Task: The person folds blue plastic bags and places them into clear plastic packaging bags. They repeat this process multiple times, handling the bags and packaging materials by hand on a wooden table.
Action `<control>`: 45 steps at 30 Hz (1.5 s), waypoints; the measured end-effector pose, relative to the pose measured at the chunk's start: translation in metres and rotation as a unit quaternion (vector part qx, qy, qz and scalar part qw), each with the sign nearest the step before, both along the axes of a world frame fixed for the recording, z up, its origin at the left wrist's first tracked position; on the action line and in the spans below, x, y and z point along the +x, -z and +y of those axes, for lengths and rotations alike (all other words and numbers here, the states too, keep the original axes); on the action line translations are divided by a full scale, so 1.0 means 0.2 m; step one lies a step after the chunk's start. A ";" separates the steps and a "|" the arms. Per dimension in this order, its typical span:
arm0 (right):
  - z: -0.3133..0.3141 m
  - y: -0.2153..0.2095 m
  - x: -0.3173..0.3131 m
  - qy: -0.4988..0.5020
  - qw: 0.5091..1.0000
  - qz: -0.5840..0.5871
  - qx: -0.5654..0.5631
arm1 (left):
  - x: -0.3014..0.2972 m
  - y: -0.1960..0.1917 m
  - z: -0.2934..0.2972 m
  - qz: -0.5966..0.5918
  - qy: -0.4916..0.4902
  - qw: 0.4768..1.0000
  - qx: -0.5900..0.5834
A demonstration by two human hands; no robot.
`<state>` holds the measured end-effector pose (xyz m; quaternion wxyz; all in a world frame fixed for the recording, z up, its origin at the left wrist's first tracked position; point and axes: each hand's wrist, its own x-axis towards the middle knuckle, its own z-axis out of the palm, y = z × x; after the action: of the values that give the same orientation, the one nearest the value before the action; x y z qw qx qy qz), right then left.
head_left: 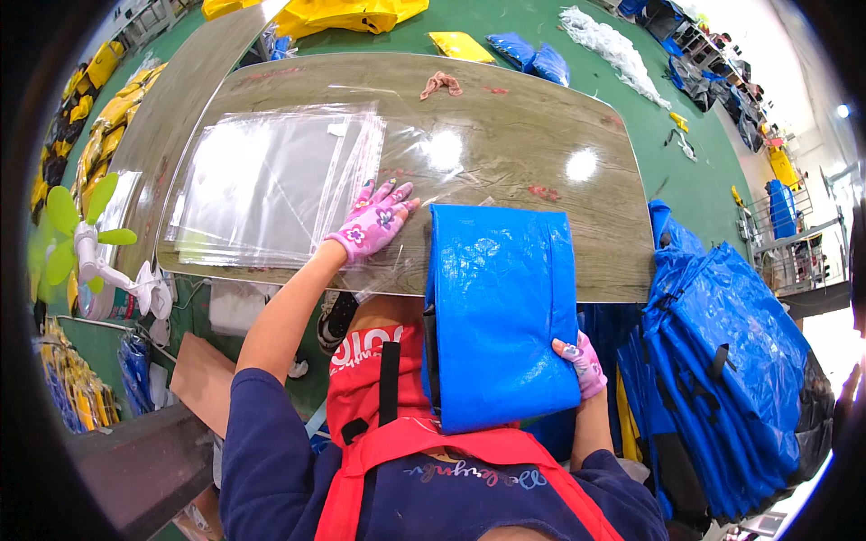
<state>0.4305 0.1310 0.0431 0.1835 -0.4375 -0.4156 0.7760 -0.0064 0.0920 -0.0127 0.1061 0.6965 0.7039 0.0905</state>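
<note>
Folded blue bag [501, 311] in right hand's [582, 363] pinching grip; left hand [372, 222] spread on clear sleeve [397, 194].

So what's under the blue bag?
The blue bag lies on the table, hanging over its near edge, where the right hand grips it. A clear bag under the left hand reaches it. Anything underneath is hidden.

Bright overhead light; glare spots on table [505, 135]; blown-out right rim; fisheye bending, dark corners.
</note>
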 end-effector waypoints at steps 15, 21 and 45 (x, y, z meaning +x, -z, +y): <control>0.62 0.10 -0.96 -0.161 0.948 -0.086 0.261 | 0.05 -0.36 -0.29 -0.007 0.102 0.992 0.071; 0.60 0.02 -1.18 -0.305 0.916 -0.091 0.246 | 0.08 -0.39 -0.41 -0.001 0.017 0.996 0.082; 0.34 0.11 -1.03 -0.194 0.977 0.039 0.083 | 0.16 -0.21 -0.66 -0.035 -0.075 0.973 0.217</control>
<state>0.2241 0.1990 0.0205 0.0813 -0.3017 -0.5478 0.7761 0.0246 -0.0409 0.0286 -0.0301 0.6446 0.7134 0.2731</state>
